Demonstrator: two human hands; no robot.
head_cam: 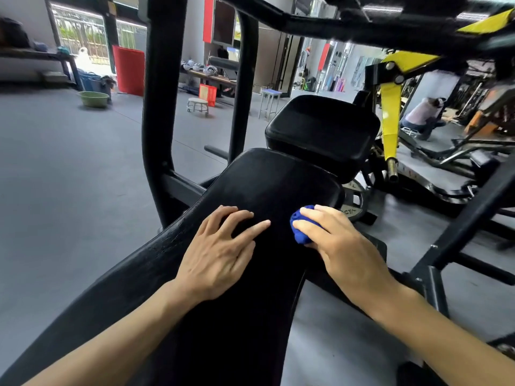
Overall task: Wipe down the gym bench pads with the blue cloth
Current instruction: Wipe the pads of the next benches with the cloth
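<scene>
A long black bench pad [267, 185] runs from the bottom of the view up to the middle. A smaller black seat pad [320, 129] sits just beyond its far end. My left hand [220, 252] rests on the long pad with fingers spread and lightly bent, holding nothing. My right hand [337, 240] grips a bunched blue cloth [299, 228] and presses it on the right side of the long pad. Most of the cloth is hidden under my fingers.
Black machine uprights [160, 107] stand left of the pad and a black bar [306, 23] crosses overhead. A yellow lever arm [390, 112] and a weight plate [354, 201] are to the right. A person crouches at far right [423, 115]. Grey floor spreads to the left.
</scene>
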